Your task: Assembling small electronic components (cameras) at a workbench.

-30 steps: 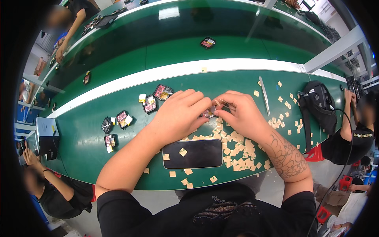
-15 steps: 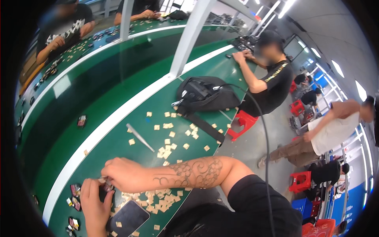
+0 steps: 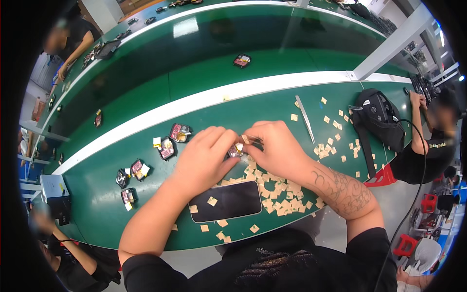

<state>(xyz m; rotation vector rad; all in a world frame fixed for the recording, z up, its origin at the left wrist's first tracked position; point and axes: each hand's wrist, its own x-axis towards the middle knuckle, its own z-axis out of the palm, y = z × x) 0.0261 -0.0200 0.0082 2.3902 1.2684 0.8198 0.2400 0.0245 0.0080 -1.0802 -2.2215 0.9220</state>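
Note:
Between my hands is a small electronic unit [image 3: 236, 150] with a dark shell and a pale patch. My left hand [image 3: 206, 152] is closed around it, thumb along its near side. My right hand [image 3: 276, 146], tattooed along its forearm, pinches a small tan square [image 3: 245, 139] at the unit's upper right edge. Under and beside the right hand lie many loose tan squares [image 3: 287, 197]. Nearer me, a dark-screened phone [image 3: 231, 202] lies flat with a couple of squares on it. Similar open units, such as one black-framed unit [image 3: 180, 132], lie left of my left hand.
Silver tweezers [image 3: 305, 119] lie to the right, beyond the right hand. A black bag [image 3: 377, 114] sits at the table's right end, near a seated co-worker [image 3: 423, 141]. Past the white rail [image 3: 194, 109], a green conveyor belt carries a few units [image 3: 242, 60]. A grey post [image 3: 394, 41] rises at right.
My view has swung left, bringing the hands from the lower left to the middle and more of the table into sight. Both hands stay together at the unit.

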